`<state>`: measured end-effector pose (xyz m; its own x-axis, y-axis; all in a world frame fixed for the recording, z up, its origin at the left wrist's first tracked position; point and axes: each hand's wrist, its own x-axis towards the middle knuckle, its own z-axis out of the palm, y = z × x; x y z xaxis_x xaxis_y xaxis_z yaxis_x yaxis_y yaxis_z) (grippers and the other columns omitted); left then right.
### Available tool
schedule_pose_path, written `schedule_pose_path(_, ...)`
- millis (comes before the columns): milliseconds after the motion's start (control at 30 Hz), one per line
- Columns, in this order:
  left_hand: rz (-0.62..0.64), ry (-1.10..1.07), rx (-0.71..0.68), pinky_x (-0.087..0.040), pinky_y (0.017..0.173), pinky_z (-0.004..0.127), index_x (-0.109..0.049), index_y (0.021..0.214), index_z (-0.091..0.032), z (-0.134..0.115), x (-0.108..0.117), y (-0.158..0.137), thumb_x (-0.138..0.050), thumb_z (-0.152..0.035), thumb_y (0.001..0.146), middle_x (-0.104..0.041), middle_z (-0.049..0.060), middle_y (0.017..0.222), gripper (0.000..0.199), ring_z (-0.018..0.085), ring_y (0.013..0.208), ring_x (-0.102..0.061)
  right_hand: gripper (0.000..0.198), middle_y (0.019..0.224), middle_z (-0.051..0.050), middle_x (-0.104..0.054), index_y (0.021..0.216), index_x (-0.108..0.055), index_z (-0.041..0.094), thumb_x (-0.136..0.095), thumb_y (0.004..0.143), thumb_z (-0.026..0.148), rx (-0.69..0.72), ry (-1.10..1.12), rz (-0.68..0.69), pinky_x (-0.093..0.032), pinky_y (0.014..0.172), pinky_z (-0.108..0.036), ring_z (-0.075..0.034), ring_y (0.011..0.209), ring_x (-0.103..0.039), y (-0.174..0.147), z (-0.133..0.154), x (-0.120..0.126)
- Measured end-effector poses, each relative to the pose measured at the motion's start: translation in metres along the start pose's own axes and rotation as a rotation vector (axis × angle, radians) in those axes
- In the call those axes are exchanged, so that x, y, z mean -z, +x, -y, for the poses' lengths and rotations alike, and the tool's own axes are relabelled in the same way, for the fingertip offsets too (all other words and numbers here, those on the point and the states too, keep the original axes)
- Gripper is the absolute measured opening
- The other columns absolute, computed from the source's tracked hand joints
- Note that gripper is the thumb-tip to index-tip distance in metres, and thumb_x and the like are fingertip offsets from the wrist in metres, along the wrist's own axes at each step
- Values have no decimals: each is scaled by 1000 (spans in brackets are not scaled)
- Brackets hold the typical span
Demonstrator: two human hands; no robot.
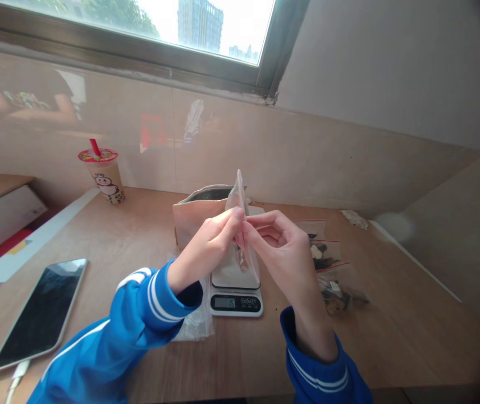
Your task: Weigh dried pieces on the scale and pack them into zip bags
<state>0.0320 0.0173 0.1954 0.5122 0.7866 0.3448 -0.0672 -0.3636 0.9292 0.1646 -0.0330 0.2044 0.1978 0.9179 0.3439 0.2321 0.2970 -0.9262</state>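
Note:
A clear zip bag (251, 264) with a pink-red seal line is held upright between my two hands. Something small and brownish shows in its lower part. My left hand (212, 238) pinches the bag's edge from the left, thumb on top. My right hand (284, 244) pinches the seal from the right between thumb and forefinger. Under the bag stands a white digital kitchen scale (237, 311), its display apparently reading 15. Behind my left hand is an open brown paper pouch (193, 216) with a silvery lining. Clear plastic bags (195, 328) lie left of the scale.
Filled zip bags (336, 292) with dark pieces lie at the right. A phone (41, 311) with a white cable (19, 373) rests at the left. A bubble tea cup (107, 177) stands near the wall. A crumpled whitish scrap (354, 219) lies at the back right.

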Motion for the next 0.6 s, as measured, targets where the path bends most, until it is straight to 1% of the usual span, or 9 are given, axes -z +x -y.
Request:
schedule_pose_path(100, -3, 79, -30, -45, 70, 25, -54, 77, -17, -1, 0, 0, -39, -44, 96, -60, 1, 72, 36, 14, 72, -56, 21, 74, -3, -71, 76, -64, 19, -69, 79, 40, 5, -50, -24, -57, 67, -29, -17, 69, -69, -2, 2, -1)
schedule_pose_path(233, 20, 144, -39, -42, 64, 23, -53, 72, -16, -4, 2, -1, -41, -42, 95, -57, -1, 65, 37, 12, 64, -52, 21, 66, -2, -69, 67, -59, 20, -66, 80, 35, 5, -147, -28, -55, 62, -28, -17, 63, -67, -2, 4, -1)
schedule_pose_path(433, 67, 174, -62, -37, 56, 22, -48, 64, -16, -5, -2, -2, -40, -40, 95, -51, -2, 59, 40, 10, 56, -46, 21, 57, 1, -66, 61, -51, 22, -64, 76, 27, -44, -59, -65, -52, 52, -26, -15, 53, -64, -2, 3, 0)
schedule_pose_path(600, 110, 190, -68, -36, 55, 21, -45, 61, -16, 0, -7, -2, -40, -37, 95, -51, -2, 57, 40, 8, 55, -44, 20, 52, 4, -62, 60, -50, 23, -65, 74, 23, -68, -3, -107, -49, 48, -24, -13, 48, -60, -5, -2, -1)
